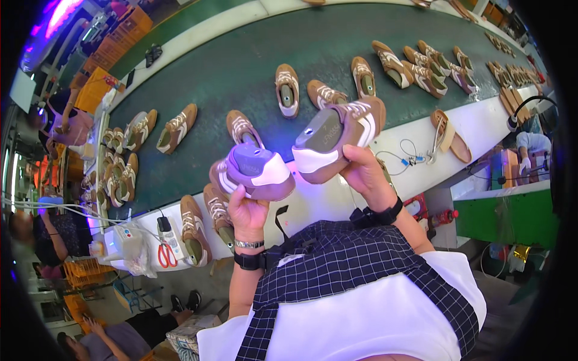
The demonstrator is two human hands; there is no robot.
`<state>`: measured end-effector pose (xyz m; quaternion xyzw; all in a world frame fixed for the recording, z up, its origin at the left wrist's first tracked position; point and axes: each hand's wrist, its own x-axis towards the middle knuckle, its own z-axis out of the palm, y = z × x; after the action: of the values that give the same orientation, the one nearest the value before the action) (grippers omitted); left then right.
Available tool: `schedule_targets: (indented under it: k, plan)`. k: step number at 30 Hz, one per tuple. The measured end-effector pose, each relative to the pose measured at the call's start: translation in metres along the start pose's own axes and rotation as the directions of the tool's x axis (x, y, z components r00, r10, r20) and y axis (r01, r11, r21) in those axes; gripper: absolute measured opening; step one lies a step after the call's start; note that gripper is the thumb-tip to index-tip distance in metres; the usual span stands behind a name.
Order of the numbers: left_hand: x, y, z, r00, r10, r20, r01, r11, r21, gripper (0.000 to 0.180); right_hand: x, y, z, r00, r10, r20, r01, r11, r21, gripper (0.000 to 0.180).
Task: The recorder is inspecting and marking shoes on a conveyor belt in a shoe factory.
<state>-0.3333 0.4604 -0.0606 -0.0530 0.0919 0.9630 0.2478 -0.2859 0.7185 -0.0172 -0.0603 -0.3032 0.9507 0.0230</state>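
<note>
My left hand (248, 213) is closed on a brown sneaker (270, 188) with a white heel patch, held up over the near edge of the bench. Closed round the heel side of a matching sneaker (361, 123), my right hand (368, 171) holds it slightly higher and to the right. The heels of both sneakers face me, and a last (325, 133) fills the opening of the right one. Just left of my left hand, another brown sneaker (220, 210) stands on the white ledge, beside one more sneaker (194, 231).
Several sneakers stand on the green conveyor belt (211, 78) beyond my hands. Along the white ledge (391, 141) lie a thin cable (410, 157) and a sandal-like sole (460, 147). Red-handled scissors (167, 256) and a power strip (168, 234) sit at left. Other people work nearby.
</note>
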Motion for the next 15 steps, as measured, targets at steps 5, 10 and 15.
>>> schedule_targets:
  k: [5, 10, 15]
  plan:
    - [0.0, -0.002, 0.003, 0.984, 0.145, -0.106, -0.132, 0.985, 0.113, 0.06, -0.002, 0.011, 0.001, 0.994, -0.038, -0.1, 0.029, 0.996, -0.088, 0.062]
    - [-0.002, -0.008, 0.006, 0.967, 0.2, -0.16, -0.161, 0.961, 0.226, 0.058, -0.005, 0.011, 0.014, 0.991, 0.016, -0.136, -0.029, 0.995, -0.092, 0.059]
    - [-0.002, -0.009, 0.003, 0.968, 0.189, -0.164, -0.154, 0.966, 0.209, 0.056, -0.004, 0.013, 0.017, 0.993, 0.024, -0.117, -0.029, 0.999, -0.044, 0.055]
